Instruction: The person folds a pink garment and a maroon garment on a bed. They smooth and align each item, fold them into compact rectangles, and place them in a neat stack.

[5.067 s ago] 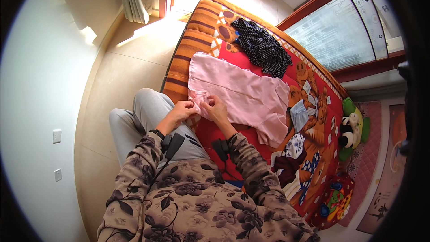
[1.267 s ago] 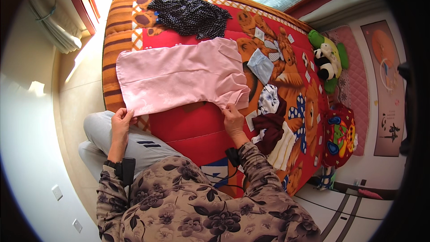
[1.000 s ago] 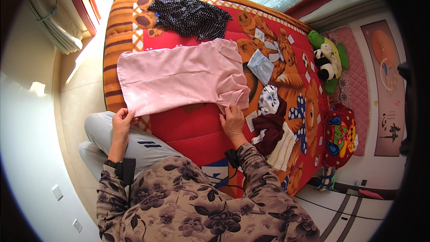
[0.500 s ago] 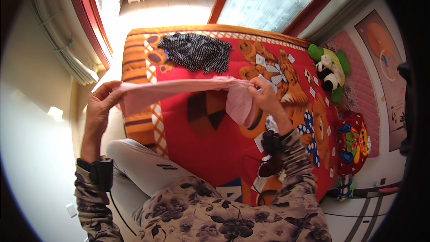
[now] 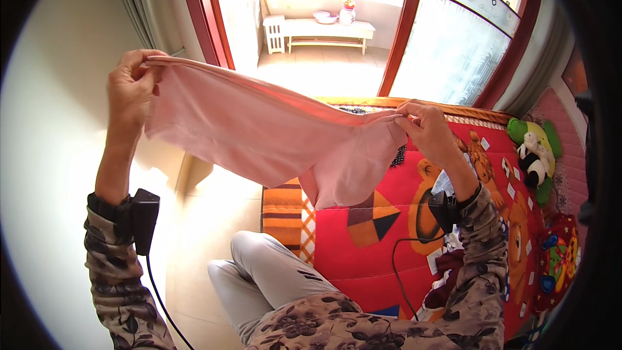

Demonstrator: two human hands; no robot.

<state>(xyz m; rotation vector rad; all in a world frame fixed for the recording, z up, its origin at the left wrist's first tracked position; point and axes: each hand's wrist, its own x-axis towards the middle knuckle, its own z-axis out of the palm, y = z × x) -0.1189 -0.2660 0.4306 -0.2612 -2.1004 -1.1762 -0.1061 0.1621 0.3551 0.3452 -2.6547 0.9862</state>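
A pink garment [image 5: 259,129] hangs stretched out between my hands in front of me, its lower edge drooping; its exact kind is unclear. My left hand [image 5: 131,94], closed, pinches the top corner at the left. At the other end, my right hand [image 5: 429,131] pinches the upper edge with thumb and fingers, slightly lower than the left. Behind the cloth lies the bed with a red and orange bear-print cover [image 5: 363,279]. A black-and-white patterned cloth [image 5: 398,157] on it is mostly hidden by the garment.
Plush toys [image 5: 534,155] and a red star-patterned cushion [image 5: 558,253] sit along the bed's right side. Dark red and white clothes [image 5: 446,279] lie by my right forearm. A wall stands close at my left; beyond the doorway is a white bench [image 5: 330,34]. Cables run from both wrist devices.
Both hands have lifted the pink garment, the left one more. It is spread wider and hangs more openly. The view has tilted up and swung left, showing more of the doorway.
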